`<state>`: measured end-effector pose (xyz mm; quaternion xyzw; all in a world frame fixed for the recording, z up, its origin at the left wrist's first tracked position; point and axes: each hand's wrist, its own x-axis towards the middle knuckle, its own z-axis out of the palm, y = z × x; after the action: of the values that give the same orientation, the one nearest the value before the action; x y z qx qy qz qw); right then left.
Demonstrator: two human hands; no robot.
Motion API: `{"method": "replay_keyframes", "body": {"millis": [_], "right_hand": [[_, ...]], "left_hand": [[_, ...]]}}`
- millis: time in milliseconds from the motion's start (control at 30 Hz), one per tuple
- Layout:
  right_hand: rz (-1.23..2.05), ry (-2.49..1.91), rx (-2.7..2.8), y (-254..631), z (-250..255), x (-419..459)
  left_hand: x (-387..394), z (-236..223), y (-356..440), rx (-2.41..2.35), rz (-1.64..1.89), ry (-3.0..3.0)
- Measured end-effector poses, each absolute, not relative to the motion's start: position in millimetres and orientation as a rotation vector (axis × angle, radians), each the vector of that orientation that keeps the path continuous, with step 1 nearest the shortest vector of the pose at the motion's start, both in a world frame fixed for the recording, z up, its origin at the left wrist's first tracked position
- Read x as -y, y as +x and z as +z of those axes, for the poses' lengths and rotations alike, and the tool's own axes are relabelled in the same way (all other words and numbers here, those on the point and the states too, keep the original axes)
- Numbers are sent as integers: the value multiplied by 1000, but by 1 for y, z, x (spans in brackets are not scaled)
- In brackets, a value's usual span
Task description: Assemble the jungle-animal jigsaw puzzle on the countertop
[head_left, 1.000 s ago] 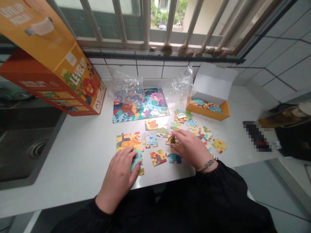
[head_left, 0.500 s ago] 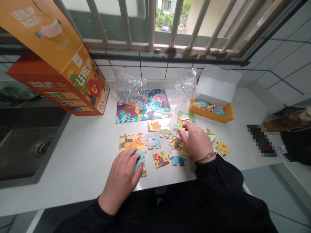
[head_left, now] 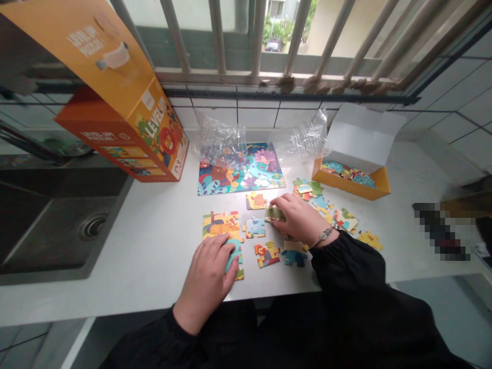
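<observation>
My left hand (head_left: pixel 209 274) lies over a partly joined puzzle section (head_left: pixel 221 220) with a leopard on it, fingers stretched out and covering its lower left. My right hand (head_left: pixel 298 218) has thumb and fingers on either side of a green and cream puzzle piece (head_left: pixel 273 214). Close by lie a pale blue elephant piece (head_left: pixel 254 227), an orange animal piece (head_left: pixel 255 200), a lion piece (head_left: pixel 266 254) and a dark blue piece (head_left: pixel 294 253). More pieces, partly hidden behind my right hand, are spread to the right, among them a yellow piece (head_left: pixel 370 240).
A puzzle picture board (head_left: pixel 242 179) lies at the back under crumpled clear plastic bags (head_left: pixel 221 136). An open small box (head_left: pixel 351 182) of pieces stands back right. A tall orange box (head_left: pixel 126 138) stands left, beside a sink (head_left: pixel 92 225). Window bars (head_left: pixel 255 38) rise behind.
My right hand has moved left from the pile of pieces to the green and cream puzzle piece and closed on it. My left hand stays on the joined section. The view has shifted left.
</observation>
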<state>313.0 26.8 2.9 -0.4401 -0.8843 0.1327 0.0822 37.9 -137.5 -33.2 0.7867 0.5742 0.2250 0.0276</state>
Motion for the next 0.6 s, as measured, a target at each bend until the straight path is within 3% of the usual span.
{"method": "replay_keyframes", "body": {"millis": [333,600], "right_hand": [[492,-910,2595,233,21,-39],[549,-883,2618,163,-13,-53]], "left_hand": [[138,-34,40,-1781,691,2377],[139,-30,41,-1790,700,2381]]}}
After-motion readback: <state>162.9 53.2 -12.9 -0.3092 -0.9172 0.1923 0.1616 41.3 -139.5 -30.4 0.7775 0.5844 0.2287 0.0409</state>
